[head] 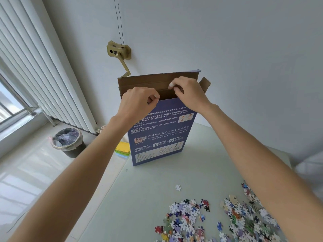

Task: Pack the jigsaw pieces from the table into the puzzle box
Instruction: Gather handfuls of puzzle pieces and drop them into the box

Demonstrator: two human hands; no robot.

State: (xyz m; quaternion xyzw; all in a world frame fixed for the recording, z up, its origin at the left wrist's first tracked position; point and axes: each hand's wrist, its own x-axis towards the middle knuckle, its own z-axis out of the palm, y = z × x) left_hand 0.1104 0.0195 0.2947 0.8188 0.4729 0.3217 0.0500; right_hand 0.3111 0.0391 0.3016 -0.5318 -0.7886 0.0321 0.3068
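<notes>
We see the puzzle box [161, 133] standing upright on its narrow end toward the far side of the pale counter [139, 198], its blue printed face turned to us and its top open, with the brown cardboard flap [157, 81] raised behind the opening and a small side tab [204, 84] sticking out at the right.

Both hands are at that open top. The left hand [138, 103] has its fingers curled over the near blue edge of the box, gripping it at the left of the opening. The right hand [189, 92] is higher and to the right, its fingertips pinched together at the cardboard just inside the mouth — whether it pinches the cardboard or something small we cannot tell.

The jigsaw pieces [218, 217] lie loose on the near right part of the counter, spread in a wide scatter well apart from the box, and one single piece [178, 187] lies alone between the scatter and the box.

Just beside the box on its left sits a stack of coloured trays [122, 148] — yellow on top. On the floor to the left stands a lined waste bin [68, 142] near the white radiator [40, 75].
</notes>
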